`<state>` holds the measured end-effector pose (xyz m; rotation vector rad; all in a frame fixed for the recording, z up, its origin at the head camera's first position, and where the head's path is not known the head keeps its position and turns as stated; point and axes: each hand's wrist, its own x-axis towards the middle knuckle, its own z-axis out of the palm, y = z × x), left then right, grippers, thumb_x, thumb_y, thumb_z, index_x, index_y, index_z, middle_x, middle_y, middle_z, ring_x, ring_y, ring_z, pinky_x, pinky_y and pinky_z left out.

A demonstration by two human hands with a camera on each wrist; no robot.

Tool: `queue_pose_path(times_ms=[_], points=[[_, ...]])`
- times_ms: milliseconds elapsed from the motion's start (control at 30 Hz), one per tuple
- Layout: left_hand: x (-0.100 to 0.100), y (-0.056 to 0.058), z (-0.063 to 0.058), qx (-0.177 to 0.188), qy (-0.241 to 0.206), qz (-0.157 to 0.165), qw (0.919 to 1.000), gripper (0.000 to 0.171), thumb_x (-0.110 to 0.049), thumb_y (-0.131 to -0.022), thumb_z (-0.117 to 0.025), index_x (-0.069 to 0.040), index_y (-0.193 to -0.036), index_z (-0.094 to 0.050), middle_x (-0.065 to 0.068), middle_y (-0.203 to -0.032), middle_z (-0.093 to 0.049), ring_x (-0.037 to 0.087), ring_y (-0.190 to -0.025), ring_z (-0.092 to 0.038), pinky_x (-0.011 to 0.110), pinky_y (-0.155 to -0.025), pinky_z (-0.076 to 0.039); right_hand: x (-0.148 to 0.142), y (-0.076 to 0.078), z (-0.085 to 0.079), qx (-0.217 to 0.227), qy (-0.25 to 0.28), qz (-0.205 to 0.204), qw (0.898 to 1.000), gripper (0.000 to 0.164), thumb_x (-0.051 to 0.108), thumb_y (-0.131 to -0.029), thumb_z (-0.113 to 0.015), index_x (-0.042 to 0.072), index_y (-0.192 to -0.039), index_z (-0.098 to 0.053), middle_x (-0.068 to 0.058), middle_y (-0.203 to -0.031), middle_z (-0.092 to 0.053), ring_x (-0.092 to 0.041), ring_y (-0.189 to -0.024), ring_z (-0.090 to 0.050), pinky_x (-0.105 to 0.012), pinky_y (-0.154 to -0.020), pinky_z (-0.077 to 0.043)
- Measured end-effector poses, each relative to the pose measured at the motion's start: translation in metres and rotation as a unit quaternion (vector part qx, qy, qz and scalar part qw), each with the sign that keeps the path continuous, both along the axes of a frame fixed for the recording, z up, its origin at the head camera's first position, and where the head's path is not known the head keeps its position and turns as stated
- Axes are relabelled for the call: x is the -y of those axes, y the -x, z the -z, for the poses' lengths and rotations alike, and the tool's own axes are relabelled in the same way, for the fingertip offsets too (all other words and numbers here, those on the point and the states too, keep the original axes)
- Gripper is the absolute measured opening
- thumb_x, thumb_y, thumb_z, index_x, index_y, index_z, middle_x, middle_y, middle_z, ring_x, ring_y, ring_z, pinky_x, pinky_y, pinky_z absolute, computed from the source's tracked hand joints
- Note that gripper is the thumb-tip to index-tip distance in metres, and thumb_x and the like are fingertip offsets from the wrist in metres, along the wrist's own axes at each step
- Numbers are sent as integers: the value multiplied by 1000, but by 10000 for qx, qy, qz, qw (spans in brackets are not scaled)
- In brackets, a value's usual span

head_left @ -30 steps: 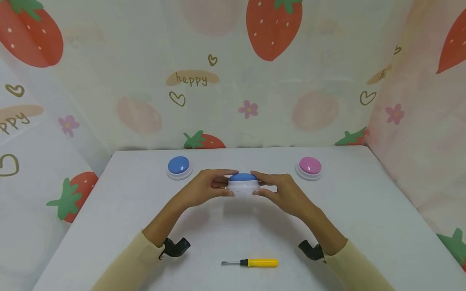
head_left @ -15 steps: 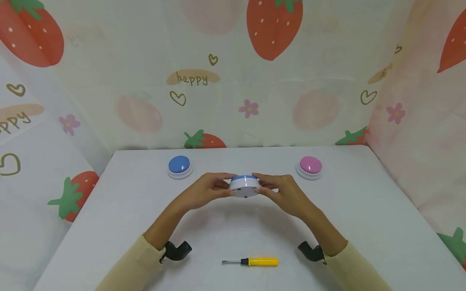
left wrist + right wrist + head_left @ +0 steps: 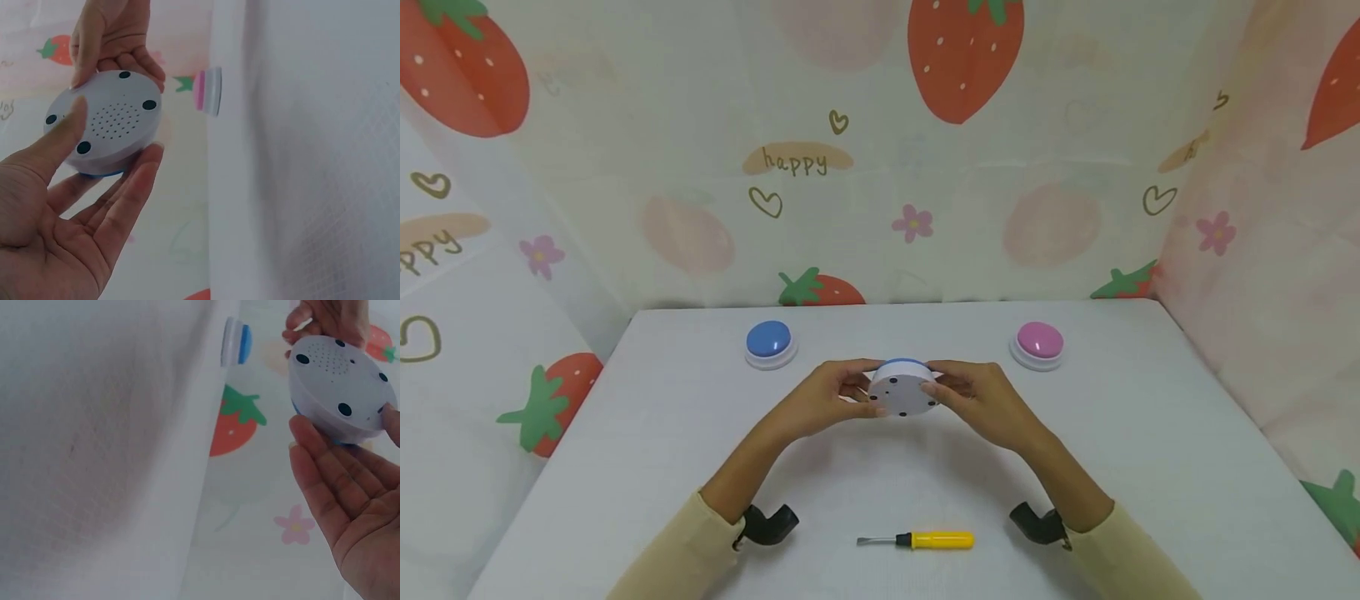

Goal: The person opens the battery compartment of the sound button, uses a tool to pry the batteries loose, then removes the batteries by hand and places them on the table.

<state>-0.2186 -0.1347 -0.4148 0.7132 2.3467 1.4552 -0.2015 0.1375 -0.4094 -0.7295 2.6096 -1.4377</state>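
Above the white surface [image 3: 625, 450], my left grip [image 3: 820, 400] and right grip [image 3: 988, 402] pinch the blue-topped button [image 3: 902, 394] from either side, thumbs and fingers parted by its thickness. Its tilted underside [image 3: 100, 115] faces me, showing small black dots [image 3: 149, 105].

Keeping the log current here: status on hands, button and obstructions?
Left hand and right hand gripping blue-topped button. Button off table, tilted, underside showing. Screwdriver untouched on table; nothing visibly in the way.
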Motion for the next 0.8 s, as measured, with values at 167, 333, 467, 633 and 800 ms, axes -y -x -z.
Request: queue_pose_path(times_ms=[167, 333, 467, 633, 800], points=[[-1, -1, 2, -289, 100, -170, 9994, 61, -16, -88, -82, -15, -144, -58, 5, -113, -71, 18, -93, -69, 32, -86, -60, 3, 0, 0, 327, 167, 136, 9992, 45, 33, -101, -65, 4, -136, -64, -11, -119, -73, -27, -94, -75, -43, -88, -60], [-2, -1, 1, -273, -119, -304, 9991, 47, -17, -92, -77, -13, -137, -64, 5, -103, -69, 22, -84, -66, 37, -76, -61, 3, 2, 1, 850, 547, 122, 9948, 44, 31, -102, -63, -1, -133, -63, -13, -111, -75, -35, -91, -74, -38, -85, -61], [-2, -2, 2, -151, -144, -497, 9985, 42, -19, -92, -77, -14, -133, -67, 6, -107, -65, 22, -85, -64, 39, -74, -61, 6, 2, 4, 1263, 725, 61, 9893, 45, 31, -102, -63, -2, -133, -63, -14, -109, -75, -38, -92, -74, -37, -85, -61], [-3, -2, 7, 248, -428, -409, 9979, 44, -20, -95, -73, -12, -137, -63, 8, -121, -68, 23, -96, -70, 38, -82, -62, 7, 2, 7, 1514, 850, -5, 9848, 46, 32, -103, -62, -3, -133, -62, -14, -110, -75, -39, -94, -74, -37, -85, -61], [-5, -1, 11, 687, -738, -236, 9946, 51, -18, -95, -74, -9, -141, -57, 12, -121, -70, 25, -102, -72, 43, -88, -60, 8, 2, 9, 1691, 1063, -82, 9798, 46, 32, -104, -59, -4, -133, -61, -15, -112, -74, -40, -96, -73, -37, -85, -61]])
